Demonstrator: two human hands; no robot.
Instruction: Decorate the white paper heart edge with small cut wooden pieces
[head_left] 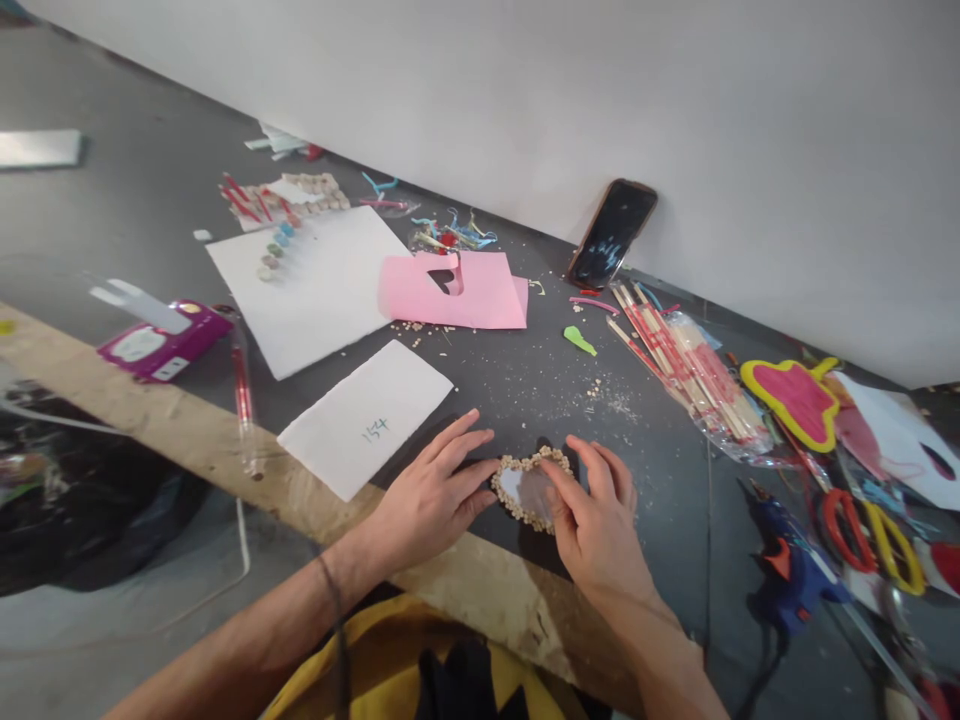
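A small heart-shaped mirror [525, 492] with a rim of pale beads or wood pieces lies on the dark tabletop [517, 400], right in front of me. My right hand [596, 515] is on it, with the thumb across the glass and the fingers at the rim's upper right. My left hand [439, 485] lies flat on the table, fingers spread, its fingertips touching the rim's left side. A white card [364, 420] marked with handwritten blue characters is just beyond my left hand. Pale crumbs are scattered beyond the mirror.
A pink paper with a heart cutout [454, 290] and a white sheet [304, 290] lie farther back. A phone [611, 233] leans against the white wall. To the right are a bag of wooden sticks [686, 375], scissors [862, 540] and a blue glue gun [787, 565].
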